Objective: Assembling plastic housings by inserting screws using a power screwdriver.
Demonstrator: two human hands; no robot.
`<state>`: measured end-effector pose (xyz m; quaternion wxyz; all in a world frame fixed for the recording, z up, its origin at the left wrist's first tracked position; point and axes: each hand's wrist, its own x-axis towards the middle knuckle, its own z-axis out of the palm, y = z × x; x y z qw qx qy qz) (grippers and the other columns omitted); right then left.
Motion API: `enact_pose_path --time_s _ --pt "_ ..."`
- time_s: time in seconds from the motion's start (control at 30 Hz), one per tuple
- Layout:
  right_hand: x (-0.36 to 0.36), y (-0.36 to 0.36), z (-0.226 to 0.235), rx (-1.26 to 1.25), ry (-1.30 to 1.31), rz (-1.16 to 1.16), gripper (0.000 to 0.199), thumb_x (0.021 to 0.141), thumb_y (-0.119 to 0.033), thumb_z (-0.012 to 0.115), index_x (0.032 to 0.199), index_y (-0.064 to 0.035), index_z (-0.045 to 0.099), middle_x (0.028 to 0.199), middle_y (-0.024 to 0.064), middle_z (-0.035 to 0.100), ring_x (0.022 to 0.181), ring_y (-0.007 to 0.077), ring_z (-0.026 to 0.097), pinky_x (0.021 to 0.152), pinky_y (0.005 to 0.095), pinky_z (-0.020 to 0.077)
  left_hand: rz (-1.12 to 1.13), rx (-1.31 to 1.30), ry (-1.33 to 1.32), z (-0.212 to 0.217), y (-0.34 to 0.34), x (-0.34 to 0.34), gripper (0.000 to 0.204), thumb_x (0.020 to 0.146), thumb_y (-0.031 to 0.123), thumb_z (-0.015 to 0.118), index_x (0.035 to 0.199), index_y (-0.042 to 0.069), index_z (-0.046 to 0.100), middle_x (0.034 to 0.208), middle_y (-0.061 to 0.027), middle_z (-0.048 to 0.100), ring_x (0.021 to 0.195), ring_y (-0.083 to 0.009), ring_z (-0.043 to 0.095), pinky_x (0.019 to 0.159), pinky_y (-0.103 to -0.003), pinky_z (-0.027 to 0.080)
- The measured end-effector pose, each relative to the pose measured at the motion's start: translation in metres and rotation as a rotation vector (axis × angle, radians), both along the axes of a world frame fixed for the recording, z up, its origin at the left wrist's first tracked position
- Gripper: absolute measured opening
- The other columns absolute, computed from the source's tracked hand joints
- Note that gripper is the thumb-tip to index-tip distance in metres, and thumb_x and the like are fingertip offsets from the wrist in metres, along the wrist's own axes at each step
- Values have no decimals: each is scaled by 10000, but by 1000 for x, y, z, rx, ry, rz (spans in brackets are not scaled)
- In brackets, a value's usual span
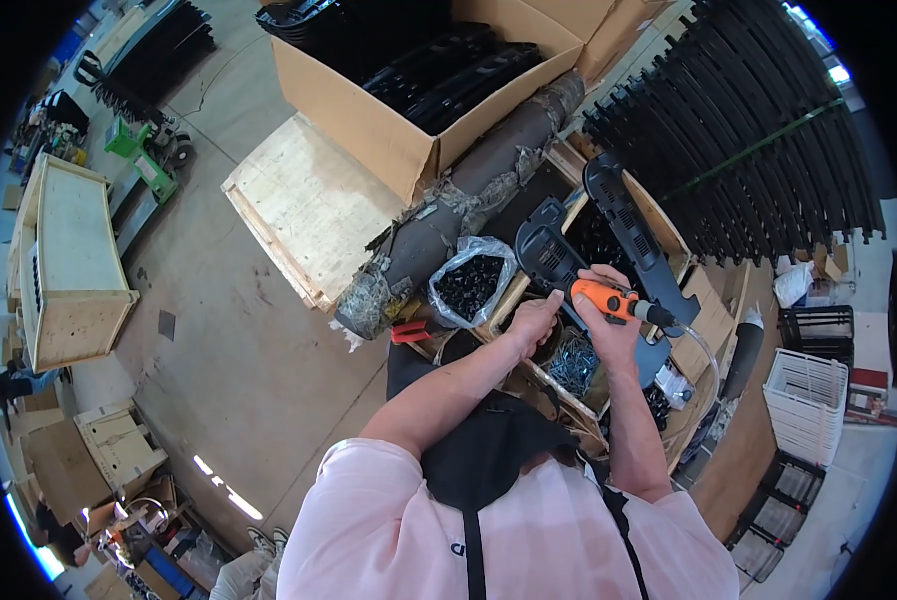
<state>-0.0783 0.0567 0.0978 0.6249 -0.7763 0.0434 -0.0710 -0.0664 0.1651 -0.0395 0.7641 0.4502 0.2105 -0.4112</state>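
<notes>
My right hand (pixel 609 322) is wrapped around an orange air screwdriver (pixel 605 299), whose hose (pixel 710 352) runs off to the right. The tool's front end points left toward my left hand (pixel 535 325). That hand is closed, its thumb at the lower end of a black slotted plastic part (pixel 545 250); what its fingers pinch is hidden. A second, longer black plastic part (pixel 628 225) lies beyond my right hand. Below the hands, a wooden bin holds loose silvery screws (pixel 574 366). A clear bag of small black pieces (pixel 468 287) sits left of my left hand.
A cardboard box (pixel 358 125) of black parts stands at the back beside a worn grey roll (pixel 488 193). Red-handled pliers or a similar tool (pixel 409 331) lies near the bag. Stacked black slats (pixel 728 130) rise at right, with white wire baskets (pixel 806 405) nearer.
</notes>
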Motion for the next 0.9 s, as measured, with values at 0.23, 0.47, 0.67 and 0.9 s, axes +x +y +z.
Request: enact_pose_path --time_s 0.23,0.47,0.67,0.9 --pt "12 17 1 -252 8 108 313 840 -73 773 1137 -18 691 1019 85 733 932 148 693 871 298 546 118 6 -36 -11 -10 -1 481 1053 454 558 698 131 530 592 31 477 437 -93 403 394 -281 300" --pt "15 9 -4 -193 36 150 381 846 -72 765 1212 -33 666 1088 88 721 987 151 682 893 299 539 105 56 -40 -11 -12 -2 493 1055 452 558 690 121 542 593 21 488 431 -101 399 393 -291 287" --pt "18 10 6 -255 85 225 496 850 -11 744 1323 -17 594 1209 99 691 1093 154 655 995 310 517 134 49 -44 -2 -5 -2 287 984 179 571 705 123 536 620 17 490 470 -87 434 396 -267 291" --pt "1 -3 6 -150 33 155 494 841 -24 769 1306 -16 605 1208 102 695 1115 165 658 1008 310 522 30 127 -146 -6 -16 -4 499 1050 469 550 698 116 558 592 21 492 446 -95 412 406 -288 287"
